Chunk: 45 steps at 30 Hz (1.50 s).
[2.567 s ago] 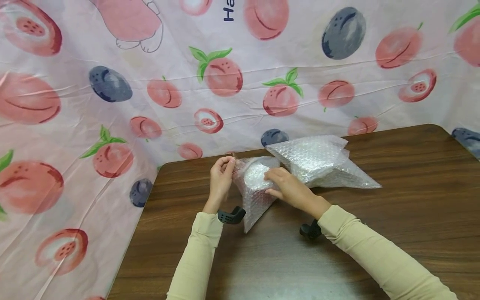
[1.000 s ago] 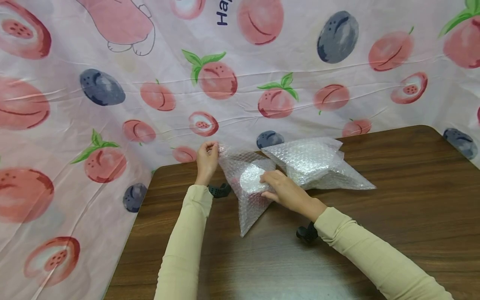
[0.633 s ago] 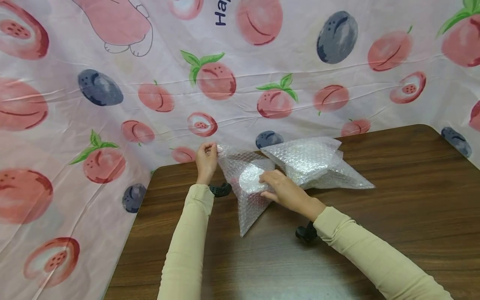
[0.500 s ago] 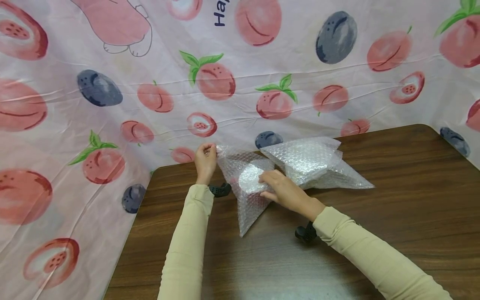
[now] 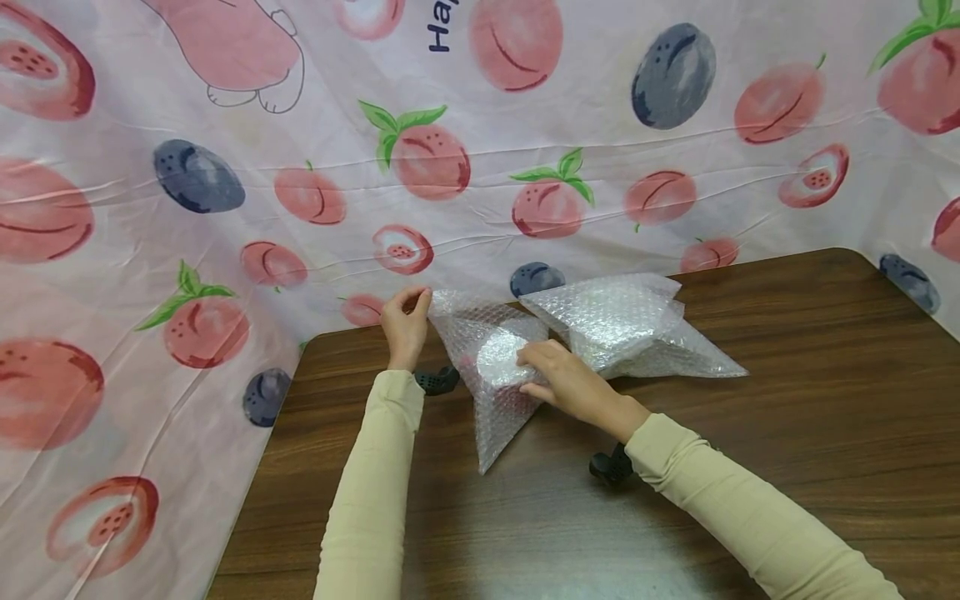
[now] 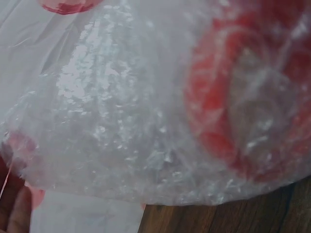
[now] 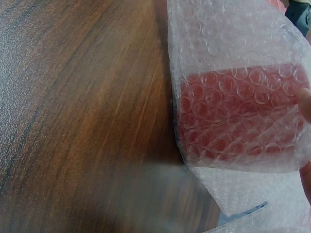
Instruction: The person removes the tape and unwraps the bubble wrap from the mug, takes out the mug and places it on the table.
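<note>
A sheet of clear bubble wrap (image 5: 461, 321) lies around a red thing (image 7: 238, 111), which shows through as a red block in the right wrist view and a hollow red ring (image 6: 209, 102) in the left wrist view. Its exact kind is blurred by the wrap. My left hand (image 5: 405, 327) pinches the wrap's raised far-left corner between thumb and fingers. On the right side of the bundle, my right hand (image 5: 573, 383) holds it, thumb and fingers apart on the wrap. One loose corner of the wrap points toward me on the table.
Right behind my right hand sits a second bubble-wrap bundle (image 5: 622, 321), its pointed ends spread to the right. Both lie near the back edge of the dark wooden table (image 5: 810, 433). A fruit-printed cloth (image 5: 480, 225) hangs close behind and along the left.
My left hand has moved left and up, drawing the wrap's corner out from the bundle; lately it has turned slightly left. My right hand stays on the bundle.
</note>
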### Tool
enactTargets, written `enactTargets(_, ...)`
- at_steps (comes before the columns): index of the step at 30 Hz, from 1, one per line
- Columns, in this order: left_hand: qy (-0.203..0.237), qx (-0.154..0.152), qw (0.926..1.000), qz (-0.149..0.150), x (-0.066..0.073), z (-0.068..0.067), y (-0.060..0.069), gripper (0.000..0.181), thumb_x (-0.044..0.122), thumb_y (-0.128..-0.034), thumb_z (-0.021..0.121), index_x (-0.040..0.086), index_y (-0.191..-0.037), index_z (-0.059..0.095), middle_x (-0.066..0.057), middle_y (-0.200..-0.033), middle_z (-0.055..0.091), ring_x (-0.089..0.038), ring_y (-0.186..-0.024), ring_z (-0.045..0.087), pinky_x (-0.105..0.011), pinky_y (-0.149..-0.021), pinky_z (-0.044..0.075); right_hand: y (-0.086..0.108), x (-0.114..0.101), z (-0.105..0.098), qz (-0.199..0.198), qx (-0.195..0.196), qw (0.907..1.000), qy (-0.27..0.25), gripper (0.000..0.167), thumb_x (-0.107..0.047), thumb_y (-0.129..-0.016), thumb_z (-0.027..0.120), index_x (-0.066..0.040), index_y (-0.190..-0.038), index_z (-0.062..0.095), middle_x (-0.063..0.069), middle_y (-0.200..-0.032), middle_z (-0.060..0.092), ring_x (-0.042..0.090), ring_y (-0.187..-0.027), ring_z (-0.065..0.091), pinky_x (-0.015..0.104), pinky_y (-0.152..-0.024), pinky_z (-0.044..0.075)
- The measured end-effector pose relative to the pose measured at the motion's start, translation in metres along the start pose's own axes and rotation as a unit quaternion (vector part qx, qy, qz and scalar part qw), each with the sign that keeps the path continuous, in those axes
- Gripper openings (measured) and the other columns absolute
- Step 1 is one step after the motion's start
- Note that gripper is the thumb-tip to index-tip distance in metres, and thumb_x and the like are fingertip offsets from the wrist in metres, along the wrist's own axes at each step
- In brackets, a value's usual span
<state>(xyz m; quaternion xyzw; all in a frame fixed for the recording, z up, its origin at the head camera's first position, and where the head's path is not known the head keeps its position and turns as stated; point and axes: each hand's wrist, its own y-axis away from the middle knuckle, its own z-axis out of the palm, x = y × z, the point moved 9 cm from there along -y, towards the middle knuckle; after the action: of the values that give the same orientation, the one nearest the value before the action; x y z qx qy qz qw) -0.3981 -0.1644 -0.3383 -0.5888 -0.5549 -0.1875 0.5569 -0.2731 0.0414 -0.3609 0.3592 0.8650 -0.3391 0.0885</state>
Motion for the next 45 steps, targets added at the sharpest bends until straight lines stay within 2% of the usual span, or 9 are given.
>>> enactTargets(6, 0.032, -0.035, 0.9988, -0.012, -0.003, 0.000, 0.001, 0.018, 0.009, -0.0818, 0.063, -0.005, -0.092, 0.067, -0.019, -0.091, 0.064, -0.014, -0.076, 0.056, -0.015, -0.063, 0.043, 0.000, 0.000, 0.000, -0.002, 0.004, 1.0000, -0.002, 0.027, -0.014, -0.077, 0.068, -0.002, -0.098, 0.057, 0.008, -0.100, 0.057, 0.024, -0.099, 0.050, 0.034, -0.087, 0.040)
enactTargets(10, 0.048, -0.043, 0.9979, -0.001, -0.001, -0.003, 0.002, 0.016, 0.004, -0.0807, 0.063, -0.007, -0.091, 0.066, -0.021, -0.093, 0.063, -0.011, -0.077, 0.056, -0.012, -0.064, 0.042, 0.000, 0.000, 0.000, -0.004, 0.007, 1.0000, -0.004, 0.026, -0.014, -0.076, 0.068, -0.002, -0.097, 0.057, 0.008, -0.100, 0.057, 0.023, -0.097, 0.050, 0.033, -0.086, 0.041)
enactTargets(16, 0.051, -0.028, 0.9983, 0.011, 0.002, -0.008, 0.010, 0.017, 0.005, -0.0817, 0.062, -0.006, -0.094, 0.066, -0.020, -0.093, 0.063, -0.011, -0.078, 0.057, -0.014, -0.067, 0.043, 0.001, 0.001, 0.000, -0.005, 0.012, 0.9999, -0.002, 0.027, -0.014, -0.076, 0.069, -0.002, -0.097, 0.057, 0.007, -0.099, 0.057, 0.023, -0.094, 0.051, 0.033, -0.083, 0.042)
enactTargets(21, 0.070, -0.003, 0.9974, 0.016, 0.013, -0.011, 0.026, 0.019, 0.006, -0.0821, 0.061, -0.006, -0.097, 0.064, -0.019, -0.093, 0.062, -0.013, -0.079, 0.057, -0.017, -0.070, 0.045, 0.002, 0.000, -0.001, -0.006, 0.015, 0.9999, 0.000, 0.027, -0.014, -0.076, 0.069, -0.002, -0.097, 0.057, 0.008, -0.099, 0.058, 0.023, -0.093, 0.051, 0.033, -0.083, 0.042)
enactTargets(24, 0.089, -0.002, 0.9953, 0.038, 0.025, -0.010, 0.039, 0.019, 0.005, -0.0811, 0.062, -0.008, -0.096, 0.063, -0.019, -0.092, 0.061, -0.010, -0.079, 0.057, -0.017, -0.071, 0.046, 0.002, -0.001, -0.001, -0.005, 0.015, 0.9999, 0.001, 0.027, -0.014, -0.076, 0.069, -0.002, -0.097, 0.057, 0.008, -0.099, 0.058, 0.023, -0.093, 0.051, 0.032, -0.083, 0.042)
enactTargets(31, 0.109, -0.085, 0.9881, 0.068, 0.073, 0.002, 0.074, 0.019, -0.005, -0.0798, 0.060, -0.015, -0.096, 0.059, -0.026, -0.093, 0.056, -0.025, -0.084, 0.055, -0.027, -0.076, 0.046, 0.002, 0.000, -0.001, -0.002, 0.014, 0.9999, 0.002, 0.028, -0.014, -0.076, 0.069, -0.002, -0.098, 0.057, 0.008, -0.100, 0.057, 0.023, -0.094, 0.050, 0.032, -0.083, 0.042)
enactTargets(37, 0.102, -0.151, 0.9786, 0.096, 0.062, 0.019, 0.089, 0.021, 0.002, -0.0794, 0.064, -0.007, -0.099, 0.061, -0.018, -0.094, 0.056, -0.028, -0.089, 0.054, -0.042, -0.079, 0.045, 0.002, -0.001, -0.002, -0.004, 0.016, 0.9999, 0.002, 0.028, -0.014, -0.075, 0.069, -0.002, -0.098, 0.056, 0.007, -0.099, 0.057, 0.023, -0.093, 0.051, 0.033, -0.082, 0.042)
enactTargets(41, 0.037, -0.192, 0.9710, 0.138, 0.064, 0.027, 0.103, 0.021, 0.007, -0.0788, 0.066, 0.000, -0.098, 0.064, -0.013, -0.095, 0.056, -0.024, -0.088, 0.053, -0.041, -0.075, 0.045, 0.001, -0.003, -0.002, -0.007, 0.018, 0.9998, 0.002, 0.029, -0.014, -0.075, 0.069, -0.002, -0.098, 0.056, 0.007, -0.099, 0.057, 0.022, -0.091, 0.051, 0.033, -0.080, 0.042)
enactTargets(45, -0.045, -0.238, 0.9516, 0.190, 0.066, 0.036, 0.119, 0.021, 0.010, -0.0786, 0.067, 0.002, -0.098, 0.064, -0.010, -0.098, 0.054, -0.023, -0.089, 0.052, -0.038, -0.071, 0.044, 0.001, -0.003, -0.002, -0.005, 0.019, 0.9998, 0.003, 0.029, -0.014, -0.075, 0.069, -0.002, -0.099, 0.056, 0.009, -0.101, 0.058, 0.023, -0.093, 0.051, 0.033, -0.082, 0.043)
